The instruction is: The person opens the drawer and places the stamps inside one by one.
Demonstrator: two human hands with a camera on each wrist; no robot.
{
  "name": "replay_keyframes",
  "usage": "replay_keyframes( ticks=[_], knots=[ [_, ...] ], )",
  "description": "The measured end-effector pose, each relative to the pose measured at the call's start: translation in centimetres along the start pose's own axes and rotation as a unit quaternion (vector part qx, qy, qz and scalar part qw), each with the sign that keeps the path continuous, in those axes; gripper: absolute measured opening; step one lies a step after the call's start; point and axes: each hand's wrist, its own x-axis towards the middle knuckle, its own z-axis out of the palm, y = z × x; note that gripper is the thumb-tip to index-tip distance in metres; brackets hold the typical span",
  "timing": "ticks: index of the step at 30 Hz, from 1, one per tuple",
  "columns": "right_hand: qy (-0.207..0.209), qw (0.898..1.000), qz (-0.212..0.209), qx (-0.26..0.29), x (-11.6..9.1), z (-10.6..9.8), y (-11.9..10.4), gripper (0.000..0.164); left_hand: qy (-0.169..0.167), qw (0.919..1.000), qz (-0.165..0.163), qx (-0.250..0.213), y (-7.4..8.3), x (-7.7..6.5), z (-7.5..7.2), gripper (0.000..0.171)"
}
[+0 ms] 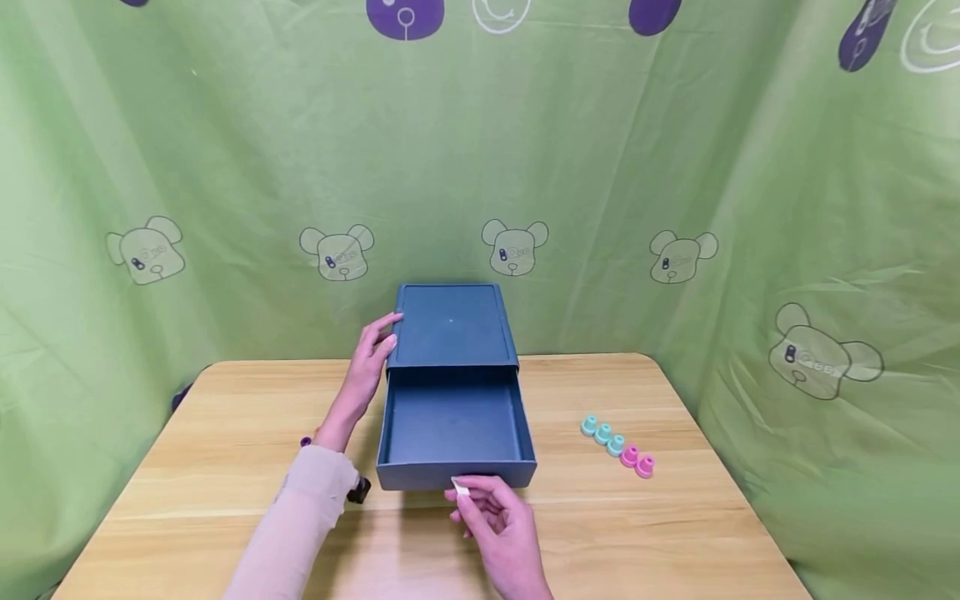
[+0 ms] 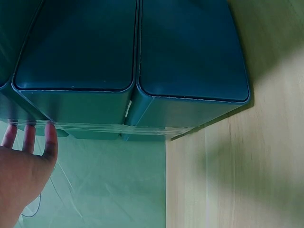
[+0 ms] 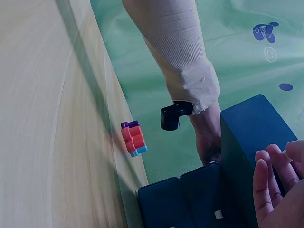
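A dark blue drawer cabinet [image 1: 450,321] stands on the table with an upper drawer [image 1: 453,417] pulled far out; nothing lies on the visible drawer floor. My left hand [image 1: 367,362] rests against the cabinet's left side, its fingertips at the top edge; in the left wrist view the fingers of the left hand [image 2: 28,161] reach along the cabinet. At the drawer's front, my right hand [image 1: 498,525] pinches a small white tab [image 1: 461,489] between thumb and index finger. A similar white tab [image 3: 218,214] shows on another drawer front in the right wrist view.
Teal and pink cone-shaped pieces [image 1: 617,445] lie in a row at the right on the wooden table [image 1: 637,533]. Behind the left forearm sits a small stack of colored pieces [image 3: 134,138]. A green curtain [image 1: 450,167] hangs behind the table and at its sides.
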Motion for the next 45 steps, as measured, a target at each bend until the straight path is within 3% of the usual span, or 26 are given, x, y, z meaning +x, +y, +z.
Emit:
replay_keyframes(
  ticks=[6,15,21,26,33,41,45],
  knots=[
    [0.009,1.000,0.005,-0.008,-0.1,0.0,-0.1,0.018,0.009,0.9999,0.008,-0.003,-1.8,0.6,-0.1,0.045],
    [0.006,1.000,-0.003,-0.009,-0.1,0.1,0.0,0.019,0.011,0.9998,0.011,-0.010,-1.8,0.4,-0.2,0.043],
    [-0.027,0.998,-0.035,-0.032,-0.1,-0.7,-0.1,0.022,0.011,0.9999,0.009,-0.006,-1.7,0.4,-0.2,0.044],
    [-0.037,0.990,-0.088,-0.100,0.0,-2.6,-0.8,0.023,0.012,0.9999,0.010,-0.004,-1.8,0.4,-0.2,0.044],
    [0.013,0.980,-0.136,-0.146,0.3,-6.2,-3.2,0.019,0.010,0.9999,0.005,-0.004,-1.7,0.3,-0.1,0.045],
    [0.065,0.980,-0.175,-0.070,1.9,-10.9,-5.2,0.020,-0.004,1.0000,-0.003,0.003,1.6,-0.8,0.0,0.047],
    [0.104,0.982,-0.152,-0.041,3.4,-13.2,-5.3,0.022,-0.002,1.0000,0.002,-0.001,2.3,-0.9,0.0,0.046]
  ],
)
